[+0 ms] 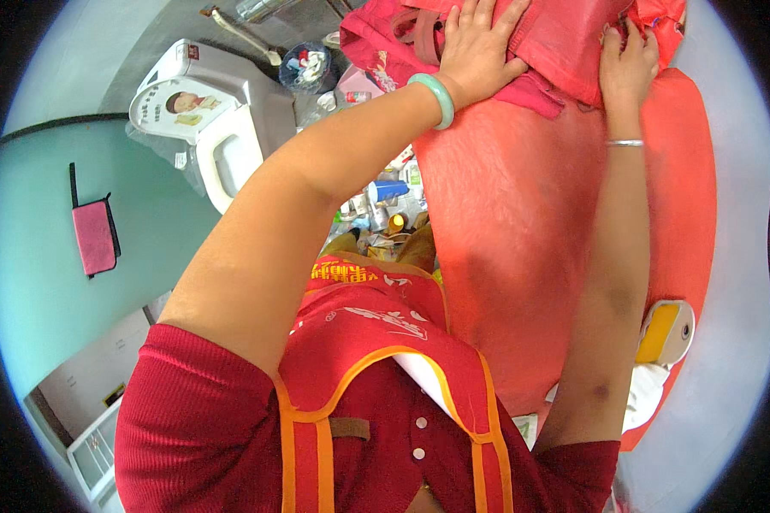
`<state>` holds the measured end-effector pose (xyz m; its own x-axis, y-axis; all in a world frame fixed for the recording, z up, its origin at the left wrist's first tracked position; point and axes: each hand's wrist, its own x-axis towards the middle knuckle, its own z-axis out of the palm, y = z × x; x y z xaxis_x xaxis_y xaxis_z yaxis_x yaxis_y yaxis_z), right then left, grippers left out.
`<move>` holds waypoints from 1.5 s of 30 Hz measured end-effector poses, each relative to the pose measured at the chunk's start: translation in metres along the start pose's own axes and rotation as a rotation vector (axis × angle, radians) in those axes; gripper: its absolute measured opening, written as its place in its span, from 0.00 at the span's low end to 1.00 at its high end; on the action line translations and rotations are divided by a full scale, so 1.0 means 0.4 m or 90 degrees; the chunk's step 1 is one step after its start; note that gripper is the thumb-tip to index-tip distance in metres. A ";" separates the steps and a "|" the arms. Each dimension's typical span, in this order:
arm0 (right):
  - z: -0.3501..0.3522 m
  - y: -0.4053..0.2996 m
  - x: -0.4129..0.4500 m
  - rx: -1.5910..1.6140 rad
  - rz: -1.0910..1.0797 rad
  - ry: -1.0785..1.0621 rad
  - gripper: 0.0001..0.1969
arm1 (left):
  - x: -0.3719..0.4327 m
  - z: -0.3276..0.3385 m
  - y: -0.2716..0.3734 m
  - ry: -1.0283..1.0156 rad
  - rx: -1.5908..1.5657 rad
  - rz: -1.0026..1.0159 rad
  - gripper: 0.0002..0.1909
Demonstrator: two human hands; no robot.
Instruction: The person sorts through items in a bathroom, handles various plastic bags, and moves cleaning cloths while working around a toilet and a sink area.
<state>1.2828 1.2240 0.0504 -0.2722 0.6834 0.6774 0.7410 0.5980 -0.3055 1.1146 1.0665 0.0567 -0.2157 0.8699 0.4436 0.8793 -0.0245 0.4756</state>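
My left hand wears a jade-green bangle at the wrist and lies with fingers spread on a folded crimson cloth with brown straps, perhaps a bag or garment. At the upper right, my right hand, with a silver bracelet, touches the right edge of a glossy red bag or folded fabric; its fingers curl partly behind the red material, so its grip is unclear. Both rest at the far end of a long red-covered surface.
At the left stands a white toilet beside a waste bin. Bottles, a blue cup and other litter cover the floor. A yellow-and-white device and white cloth lie at the right edge; a pink pouch hangs left.
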 end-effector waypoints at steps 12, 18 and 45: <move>0.020 -0.068 -0.027 0.010 0.084 -0.008 0.19 | 0.009 0.021 -0.012 -0.007 0.009 -0.001 0.47; 0.039 -0.044 -0.022 -0.004 0.027 0.021 0.18 | 0.012 0.017 -0.013 0.000 0.012 0.004 0.47; 0.023 -0.056 -0.018 -0.049 0.123 -0.093 0.23 | 0.003 0.057 -0.064 0.053 -0.111 0.005 0.41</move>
<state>1.2628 1.2094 0.0462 -0.2020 0.8386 0.5058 0.8313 0.4199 -0.3642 1.1014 1.0795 0.0279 -0.2499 0.8259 0.5055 0.7955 -0.1226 0.5935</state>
